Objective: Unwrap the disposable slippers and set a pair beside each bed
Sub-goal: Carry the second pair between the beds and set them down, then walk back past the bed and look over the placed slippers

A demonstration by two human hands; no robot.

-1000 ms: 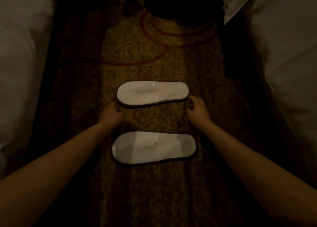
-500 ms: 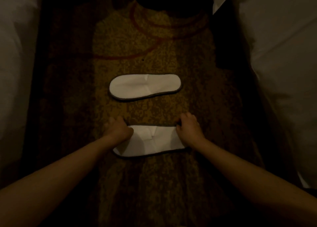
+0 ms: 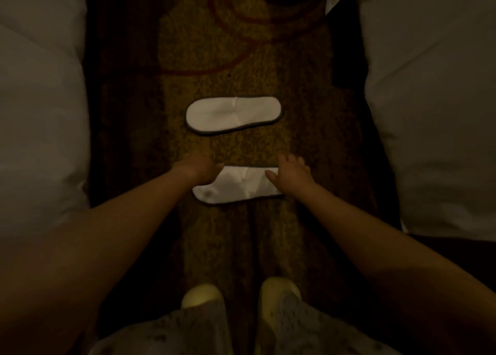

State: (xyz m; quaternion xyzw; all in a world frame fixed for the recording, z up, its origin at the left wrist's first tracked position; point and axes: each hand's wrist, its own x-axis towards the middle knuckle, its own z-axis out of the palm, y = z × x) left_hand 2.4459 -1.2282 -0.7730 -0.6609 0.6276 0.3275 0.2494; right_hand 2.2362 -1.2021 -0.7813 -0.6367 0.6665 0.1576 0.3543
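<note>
Head view, dim: two white slippers lie crosswise on the patterned carpet (image 3: 241, 46) mid-frame between the left bed (image 3: 40, 99) and right bed (image 3: 434, 113); far slipper (image 3: 233, 115) lies free, well apart from both hands. Left hand (image 3: 197, 171) covers the near slipper (image 3: 239, 185) at its left end, fingers curled, grip unclear; right hand (image 3: 291, 176) rests on its right end, fingers spread. Yellow shoes (image 3: 201, 297) show at bottom centre.

Two slippers (image 3: 233, 115) (image 3: 243, 185) on carpet (image 3: 188, 59) between left bed (image 3: 40, 113) and right bed (image 3: 429, 113).
</note>
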